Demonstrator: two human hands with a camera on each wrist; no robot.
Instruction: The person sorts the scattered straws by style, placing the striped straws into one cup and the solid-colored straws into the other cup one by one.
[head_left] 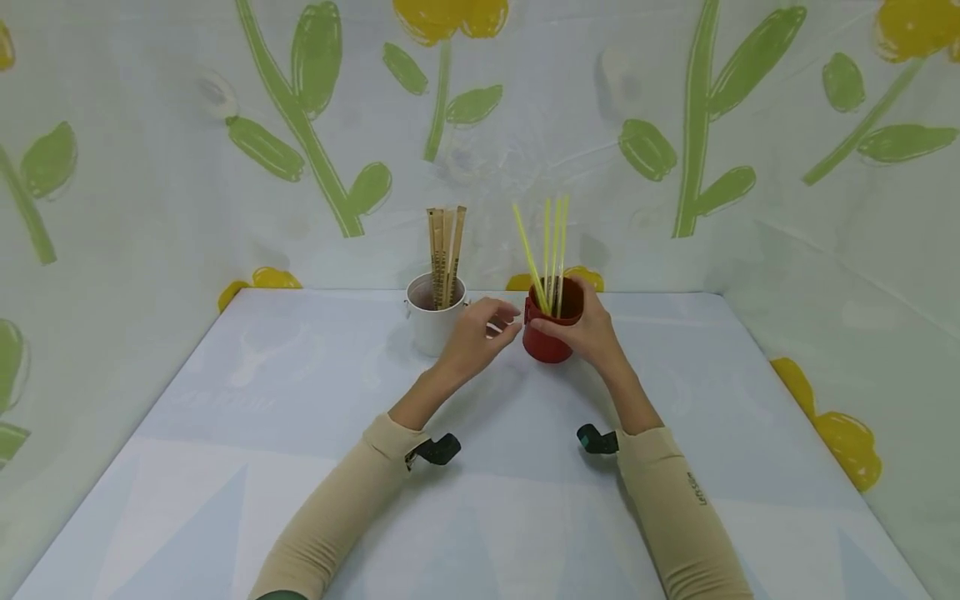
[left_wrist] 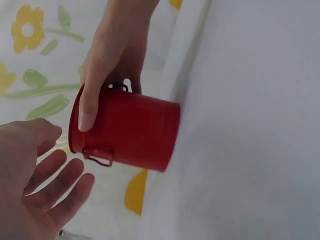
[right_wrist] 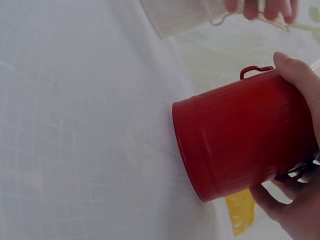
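Observation:
My right hand (head_left: 592, 329) grips a small red metal bucket (head_left: 546, 346) near its rim, thumb on the near side. Several thin yellow sticks (head_left: 556, 242), perhaps straws in clear wrappers, stand in that bucket. Just left of it my left hand (head_left: 477, 335) hovers with loosely bent fingers and holds nothing. In the left wrist view a gap shows between the left fingers (left_wrist: 67, 172) and the red bucket's side handle (left_wrist: 99, 159). Behind the left hand is a white metal bucket (head_left: 432, 332) holding several narrow sticks in printed brown paper wrappers (head_left: 444, 250).
Both buckets are near the back edge of a white table (head_left: 300, 392) with pale blue shapes. A white cloth (head_left: 525, 125) with green leaves and yellow flowers hangs at the back and sides. Black wrist cameras (head_left: 438, 450) sit at the sleeve cuffs.

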